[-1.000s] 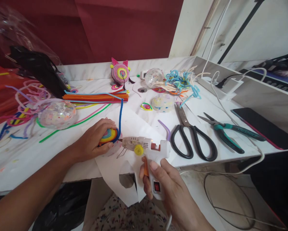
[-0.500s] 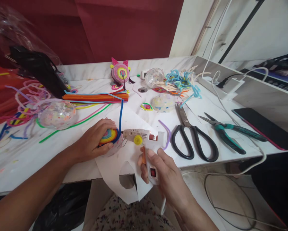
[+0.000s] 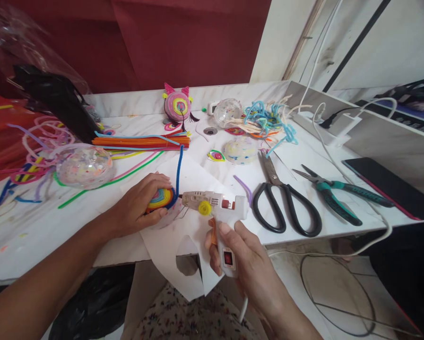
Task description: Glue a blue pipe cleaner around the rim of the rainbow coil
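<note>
My left hand (image 3: 144, 200) is closed around a dome-shaped piece (image 3: 162, 199) covered in coiled rainbow pipe cleaner; its clear underside shows below my fingers. From its edge a blue pipe cleaner (image 3: 179, 170) sticks up. My right hand (image 3: 243, 245) grips a white glue gun (image 3: 219, 202), index finger around the orange trigger. The nozzle points left, close to the blue strand's base; whether it touches I cannot tell. Under the dome lies a white paper sheet (image 3: 169, 250) with a hole cut in it, hanging over the table edge.
Scissors (image 3: 273, 184), pliers (image 3: 328, 186) and a phone (image 3: 375, 186) lie to the right. Clear plastic domes (image 3: 86, 165), a pipe cleaner bundle (image 3: 141, 141) and a pink decorated ball (image 3: 177, 106) stand farther back. A power strip (image 3: 325, 127) trails cables at the right.
The glue gun and my right hand have shifted very slightly right and down. My left hand keeps its hold on the dome.
</note>
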The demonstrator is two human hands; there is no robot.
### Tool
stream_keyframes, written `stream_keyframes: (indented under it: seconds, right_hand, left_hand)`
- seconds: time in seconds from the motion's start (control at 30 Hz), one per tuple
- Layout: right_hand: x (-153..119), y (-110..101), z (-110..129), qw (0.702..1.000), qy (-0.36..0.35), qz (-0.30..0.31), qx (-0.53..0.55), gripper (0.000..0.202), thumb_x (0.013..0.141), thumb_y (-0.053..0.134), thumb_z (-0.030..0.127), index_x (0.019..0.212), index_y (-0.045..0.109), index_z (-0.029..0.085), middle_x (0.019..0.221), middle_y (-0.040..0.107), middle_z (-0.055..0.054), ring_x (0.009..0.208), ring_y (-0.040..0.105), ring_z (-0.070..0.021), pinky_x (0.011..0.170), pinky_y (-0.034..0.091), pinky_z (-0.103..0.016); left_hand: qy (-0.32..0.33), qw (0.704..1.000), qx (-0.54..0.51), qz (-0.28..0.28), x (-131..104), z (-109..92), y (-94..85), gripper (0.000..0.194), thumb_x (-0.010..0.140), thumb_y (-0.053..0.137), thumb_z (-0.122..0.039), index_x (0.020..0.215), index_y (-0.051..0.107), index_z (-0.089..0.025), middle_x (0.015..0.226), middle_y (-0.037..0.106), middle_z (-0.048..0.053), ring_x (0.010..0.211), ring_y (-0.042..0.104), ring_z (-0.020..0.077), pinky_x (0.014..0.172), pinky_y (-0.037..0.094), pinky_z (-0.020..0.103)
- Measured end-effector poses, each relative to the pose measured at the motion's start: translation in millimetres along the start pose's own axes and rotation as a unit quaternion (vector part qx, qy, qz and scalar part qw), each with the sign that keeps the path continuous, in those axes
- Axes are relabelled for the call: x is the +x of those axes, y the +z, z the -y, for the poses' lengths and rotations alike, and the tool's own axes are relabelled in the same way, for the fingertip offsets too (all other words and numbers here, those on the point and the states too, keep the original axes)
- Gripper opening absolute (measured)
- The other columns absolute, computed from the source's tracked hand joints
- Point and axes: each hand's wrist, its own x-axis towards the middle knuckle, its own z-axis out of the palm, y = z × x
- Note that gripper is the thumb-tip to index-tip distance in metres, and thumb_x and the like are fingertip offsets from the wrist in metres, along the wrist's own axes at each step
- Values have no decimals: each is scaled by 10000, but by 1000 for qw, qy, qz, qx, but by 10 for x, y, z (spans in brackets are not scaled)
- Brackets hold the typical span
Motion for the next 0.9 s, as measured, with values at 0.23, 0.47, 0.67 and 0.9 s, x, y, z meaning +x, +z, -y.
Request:
stream_keyframes:
  seconds: [0.23,0.47,0.67,0.9]
  right_hand:
    - [-199,-1,53,999,39,-1,-23,663,957,732,854,760,665,224,623,619,19,599,566,-157,666,474,-316]
    - [-324,20,149,997,67,-2,-45,671,965,710,872,798,691,222,669,623,10,673,585,-176,733,464,-331]
    - [-362,28,134,996,74,0,-59,687,967,684,892,780,674,231,695,635,-4,719,602,-196,773,461,-351]
    - [-365,17,114,995,75,13,-60,709,954,672,919,845,719,220,680,620,0,738,564,-199,789,430,-352]
  left_hand:
    - [-37,999,-9,13,-10,22,2,437,1002,655,-489,1399,630,-307,1434,736,138,1390,652,398,1291,491,690]
    - [-19,1000,12,0,-69,114,63,456,1042,603,-506,1447,617,-298,1450,733,125,1418,632,383,1338,441,691]
    - [-16,1000,9,0,-69,109,57,464,1036,613,-466,1465,612,-290,1459,732,134,1434,630,395,1349,425,707]
    - [-17,1000,1,2,-68,93,40,453,1028,616,-435,1462,616,-305,1457,730,131,1420,642,406,1348,421,729]
